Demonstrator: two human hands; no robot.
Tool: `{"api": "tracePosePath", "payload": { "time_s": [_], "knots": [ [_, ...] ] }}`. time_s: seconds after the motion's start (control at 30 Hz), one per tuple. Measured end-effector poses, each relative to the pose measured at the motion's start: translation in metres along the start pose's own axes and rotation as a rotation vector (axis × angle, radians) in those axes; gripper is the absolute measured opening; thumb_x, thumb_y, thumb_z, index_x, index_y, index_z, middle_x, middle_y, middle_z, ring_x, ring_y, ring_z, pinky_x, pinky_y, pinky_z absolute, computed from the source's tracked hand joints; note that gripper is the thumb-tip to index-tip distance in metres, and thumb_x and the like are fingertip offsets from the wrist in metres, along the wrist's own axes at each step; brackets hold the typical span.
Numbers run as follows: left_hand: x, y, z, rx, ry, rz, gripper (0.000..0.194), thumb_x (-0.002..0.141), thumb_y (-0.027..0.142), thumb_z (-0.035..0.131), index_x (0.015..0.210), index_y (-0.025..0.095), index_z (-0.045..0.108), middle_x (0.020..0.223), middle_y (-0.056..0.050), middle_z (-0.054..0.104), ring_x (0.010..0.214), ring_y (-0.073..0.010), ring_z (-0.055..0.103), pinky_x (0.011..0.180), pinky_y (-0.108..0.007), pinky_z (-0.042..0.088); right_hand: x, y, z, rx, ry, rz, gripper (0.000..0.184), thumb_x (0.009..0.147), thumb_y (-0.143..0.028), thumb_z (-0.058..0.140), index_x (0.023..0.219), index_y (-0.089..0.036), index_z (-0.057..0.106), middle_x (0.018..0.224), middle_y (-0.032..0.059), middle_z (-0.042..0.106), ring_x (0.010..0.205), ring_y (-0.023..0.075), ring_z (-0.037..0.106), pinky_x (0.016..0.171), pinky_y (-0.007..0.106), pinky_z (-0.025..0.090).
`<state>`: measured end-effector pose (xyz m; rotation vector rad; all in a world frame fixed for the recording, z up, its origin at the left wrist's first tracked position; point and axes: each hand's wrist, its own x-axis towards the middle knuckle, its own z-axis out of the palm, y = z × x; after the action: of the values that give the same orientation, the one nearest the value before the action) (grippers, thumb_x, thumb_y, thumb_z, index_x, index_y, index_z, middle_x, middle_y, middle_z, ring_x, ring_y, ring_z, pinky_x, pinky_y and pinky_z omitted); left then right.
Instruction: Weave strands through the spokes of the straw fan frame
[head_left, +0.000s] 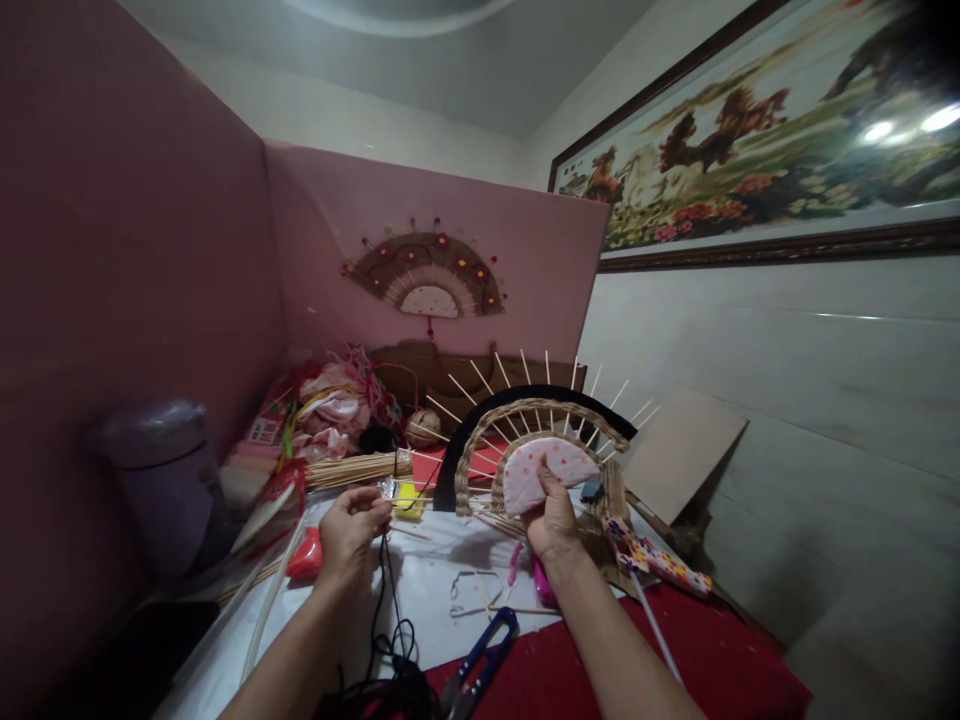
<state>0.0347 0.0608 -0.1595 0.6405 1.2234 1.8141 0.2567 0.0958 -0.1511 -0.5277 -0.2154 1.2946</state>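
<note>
My right hand (556, 522) grips a handmade fan by its padded half-circle base (551, 470), white with orange dots, the thumb lying on the front. Thin wooden sticks radiate from the base through a braided straw band (480, 430) and a wider black band (448, 470). At the fan's left end, the fingers of my left hand (356, 530) are pinched together on a black cord (384, 560). It hangs down to a loose tangle (390, 655) on the table. The lowest sticks reach close to these fingertips; whether they touch is unclear.
Blue-handled thread snips (484, 650) lie in front. Behind are a bundle of sticks (356, 468), a twine ball (424, 428) and pink yarn (330, 405). A lilac bin (165, 490) stands left. A finished fan (431, 275) hangs on the pink panel (315, 230).
</note>
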Motion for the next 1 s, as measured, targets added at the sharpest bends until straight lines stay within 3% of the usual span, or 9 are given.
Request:
{"api": "tracePosePath", "payload": {
  "time_s": [0.17, 0.3, 0.5, 0.67, 0.83, 1.0],
  "knots": [
    [0.004, -0.004, 0.000, 0.080, 0.032, 0.075, 0.038, 0.037, 0.015, 0.073, 0.070, 0.012, 0.055, 0.053, 0.003, 0.057, 0.047, -0.0108, 0.052, 0.045, -0.023, 0.043, 0.001, 0.002, -0.001, -0.023, -0.050, -0.026, 0.034, 0.053, -0.027, 0.080, 0.080, -0.019, 0.060, 0.068, -0.0051, 0.068, 0.058, 0.0091, 0.063, 0.054, 0.019, 0.053],
    [-0.002, -0.007, 0.002, 0.066, -0.048, 0.124, 0.038, 0.040, 0.015, 0.074, 0.072, 0.012, 0.055, 0.055, 0.003, 0.057, 0.048, -0.0105, 0.053, 0.044, -0.022, 0.044, 0.003, 0.003, -0.003, -0.015, -0.047, -0.082, 0.037, 0.053, -0.027, 0.080, 0.083, -0.021, 0.060, 0.070, -0.0075, 0.067, 0.060, 0.0080, 0.062, 0.056, 0.019, 0.052],
    [-0.018, -0.009, 0.008, -0.057, -0.148, -0.086, 0.036, 0.048, 0.005, 0.069, 0.079, 0.012, 0.052, 0.058, 0.001, 0.059, 0.048, -0.0095, 0.055, 0.046, -0.020, 0.043, 0.003, 0.001, -0.004, 0.044, -0.034, -0.054, 0.042, 0.050, -0.030, 0.081, 0.085, -0.022, 0.060, 0.073, -0.0072, 0.067, 0.062, 0.0091, 0.062, 0.058, 0.021, 0.053],
    [-0.024, -0.005, 0.010, -0.060, -0.357, -0.247, 0.037, 0.049, 0.000, 0.065, 0.083, 0.011, 0.055, 0.057, -0.001, 0.061, 0.041, -0.0071, 0.050, 0.039, -0.017, 0.036, 0.003, 0.003, -0.003, 0.060, -0.042, -0.032, 0.041, 0.050, -0.031, 0.081, 0.085, -0.023, 0.060, 0.075, -0.0065, 0.068, 0.065, 0.0101, 0.063, 0.059, 0.022, 0.053],
    [-0.028, -0.009, 0.012, 0.026, -0.474, -0.278, 0.025, 0.050, 0.006, 0.071, 0.073, 0.008, 0.061, 0.055, -0.002, 0.061, 0.043, -0.0063, 0.051, 0.044, -0.017, 0.037, 0.001, 0.006, -0.004, 0.028, -0.055, -0.001, 0.039, 0.054, -0.035, 0.079, 0.085, -0.023, 0.059, 0.076, -0.0059, 0.068, 0.066, 0.0108, 0.064, 0.060, 0.023, 0.053],
    [-0.035, -0.013, 0.015, 0.002, -0.554, -0.259, 0.019, 0.048, 0.010, 0.071, 0.060, 0.012, 0.056, 0.054, -0.003, 0.062, 0.048, -0.0110, 0.057, 0.047, -0.019, 0.037, 0.000, 0.007, -0.005, -0.002, -0.077, -0.001, 0.040, 0.055, -0.036, 0.078, 0.086, -0.023, 0.058, 0.077, -0.0057, 0.068, 0.066, 0.0109, 0.064, 0.060, 0.023, 0.054]
  ]
}}
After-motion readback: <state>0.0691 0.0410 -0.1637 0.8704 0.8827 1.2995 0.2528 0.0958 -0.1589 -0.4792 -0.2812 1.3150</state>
